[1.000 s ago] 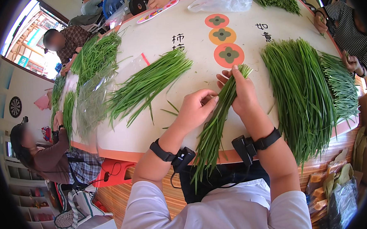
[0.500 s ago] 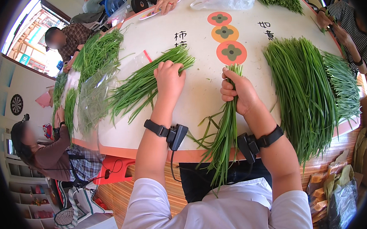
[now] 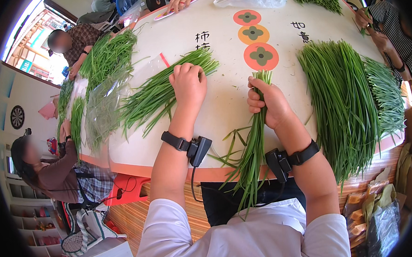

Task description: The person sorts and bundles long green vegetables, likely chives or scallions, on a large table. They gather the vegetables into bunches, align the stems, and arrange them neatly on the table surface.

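Observation:
My right hand (image 3: 269, 103) is closed around a bunch of long green chive stalks (image 3: 253, 153), held upright near the table's front edge; loose leaf ends hang down over my lap. My left hand (image 3: 189, 83) lies palm down on a loose pile of chives (image 3: 160, 92) on the white round table (image 3: 223, 104), fingers curled over the stalks. Both wrists wear black straps with small devices.
A large sorted heap of chives (image 3: 344, 102) lies to the right, and more chives (image 3: 106, 54) with clear plastic bags (image 3: 100, 110) lie at the left. Other people sit at the table's left, far and right sides. Three orange flower discs (image 3: 261, 56) mark the tabletop.
My left hand let go of the bunch and reached forward left onto the loose chive pile. My right hand kept the bunch and shifted slightly toward me.

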A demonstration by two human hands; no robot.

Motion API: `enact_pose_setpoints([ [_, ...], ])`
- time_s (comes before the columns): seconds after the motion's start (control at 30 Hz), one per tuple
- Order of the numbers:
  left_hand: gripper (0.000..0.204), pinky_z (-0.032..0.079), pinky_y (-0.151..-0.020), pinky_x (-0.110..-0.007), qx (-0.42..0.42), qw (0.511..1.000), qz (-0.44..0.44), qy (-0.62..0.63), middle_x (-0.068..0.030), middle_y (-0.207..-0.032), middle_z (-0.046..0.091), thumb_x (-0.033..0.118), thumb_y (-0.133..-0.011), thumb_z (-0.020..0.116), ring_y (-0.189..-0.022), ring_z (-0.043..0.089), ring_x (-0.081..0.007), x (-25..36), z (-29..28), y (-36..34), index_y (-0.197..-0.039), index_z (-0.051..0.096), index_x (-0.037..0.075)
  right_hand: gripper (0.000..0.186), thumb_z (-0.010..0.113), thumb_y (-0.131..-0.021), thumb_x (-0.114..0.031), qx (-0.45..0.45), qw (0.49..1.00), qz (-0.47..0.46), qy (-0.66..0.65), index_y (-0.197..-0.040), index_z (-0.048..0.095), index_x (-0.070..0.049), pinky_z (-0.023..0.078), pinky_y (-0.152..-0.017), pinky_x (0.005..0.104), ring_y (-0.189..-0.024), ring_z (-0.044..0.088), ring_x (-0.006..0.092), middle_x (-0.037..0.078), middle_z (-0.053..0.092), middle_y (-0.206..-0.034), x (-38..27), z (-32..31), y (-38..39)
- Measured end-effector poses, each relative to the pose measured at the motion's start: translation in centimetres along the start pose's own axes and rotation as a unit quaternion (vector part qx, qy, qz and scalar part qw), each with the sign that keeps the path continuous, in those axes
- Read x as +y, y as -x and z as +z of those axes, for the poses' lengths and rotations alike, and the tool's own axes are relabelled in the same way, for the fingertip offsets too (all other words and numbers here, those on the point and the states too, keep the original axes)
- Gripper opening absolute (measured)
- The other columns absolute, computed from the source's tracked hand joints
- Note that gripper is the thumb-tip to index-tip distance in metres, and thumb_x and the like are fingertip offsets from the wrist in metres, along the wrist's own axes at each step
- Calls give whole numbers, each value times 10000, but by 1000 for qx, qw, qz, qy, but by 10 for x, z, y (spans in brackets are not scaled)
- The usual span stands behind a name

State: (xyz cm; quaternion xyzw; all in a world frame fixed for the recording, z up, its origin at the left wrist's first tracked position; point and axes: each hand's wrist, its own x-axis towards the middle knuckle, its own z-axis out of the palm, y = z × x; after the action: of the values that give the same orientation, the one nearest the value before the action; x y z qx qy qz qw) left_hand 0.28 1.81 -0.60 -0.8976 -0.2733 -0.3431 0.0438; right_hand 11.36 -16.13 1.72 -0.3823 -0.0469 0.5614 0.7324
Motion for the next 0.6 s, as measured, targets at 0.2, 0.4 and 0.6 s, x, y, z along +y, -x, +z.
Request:
enact_pose_setpoints([
  [0.2, 148, 337, -766, -363, -19, 1000, -6, 3, -8, -846, 553, 141, -655, 689, -908, 468, -215, 1, -1, 1, -795, 642, 121, 164, 533, -839, -173, 7, 1000, 3, 3, -809, 434, -46, 273, -419, 230, -447, 295, 67, -14, 363, -573, 0, 2, 1],
  [0.4, 201, 334, -783, -363, -64, 998, -21, -15, -11, -853, 540, 137, -643, 701, -917, 462, -223, -2, -1, 3, -833, 640, 128, 159, 532, -836, -168, 11, 1000, 4, 6, -809, 437, -43, 277, -420, 232, -448, 298, 70, -10, 369, -574, 1, 2, 0],
  [0.6, 169, 318, -811, -360, -42, 999, -20, 17, -21, -871, 566, 115, -653, 690, -940, 474, -220, 2, -4, 2, -809, 625, 117, 153, 527, -834, -164, 8, 1000, 0, 14, -801, 439, -43, 283, -422, 231, -451, 304, 72, -6, 375, -579, 1, 1, 0],
])
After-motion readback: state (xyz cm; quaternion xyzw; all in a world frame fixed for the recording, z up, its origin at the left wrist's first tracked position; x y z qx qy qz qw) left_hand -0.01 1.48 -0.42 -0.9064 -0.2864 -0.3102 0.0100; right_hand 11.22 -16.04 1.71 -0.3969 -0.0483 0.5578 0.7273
